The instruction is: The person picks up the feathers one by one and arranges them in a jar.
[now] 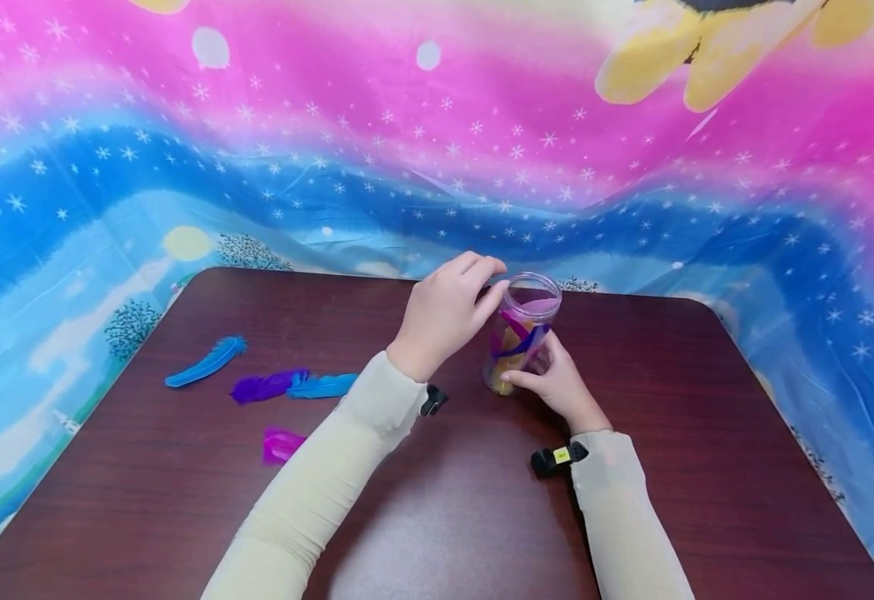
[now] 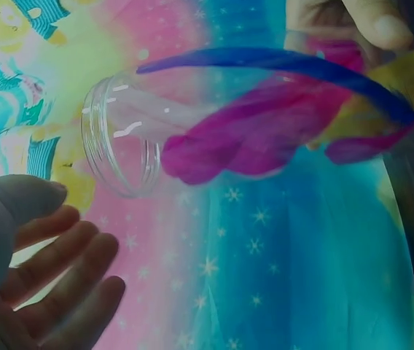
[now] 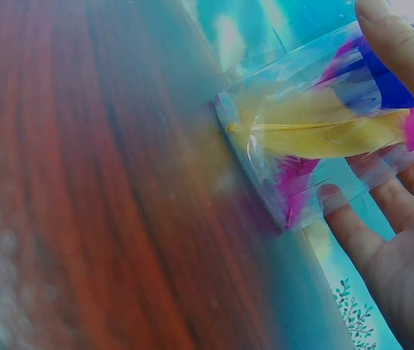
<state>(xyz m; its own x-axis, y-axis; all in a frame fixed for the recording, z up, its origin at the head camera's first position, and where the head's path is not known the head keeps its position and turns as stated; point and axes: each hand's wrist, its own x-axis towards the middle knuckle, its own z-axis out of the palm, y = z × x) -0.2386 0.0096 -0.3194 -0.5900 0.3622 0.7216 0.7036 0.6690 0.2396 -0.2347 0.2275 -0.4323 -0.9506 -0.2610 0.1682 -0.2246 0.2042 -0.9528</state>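
A clear jar with a ridged, lidless rim stands on the table. Inside it are a yellow feather, magenta feathers and a dark blue feather. My right hand grips the lower part of the jar, thumb on one side and fingers round the other. Beside the rim is my left hand, its fingers loosely bent. In the left wrist view nothing lies between those fingers, and a gap shows between them and the jar's mouth.
To the left on the brown table lie a curved blue feather, a purple feather, another blue feather and a magenta feather partly behind my left sleeve. A colourful printed cloth hangs behind the table.
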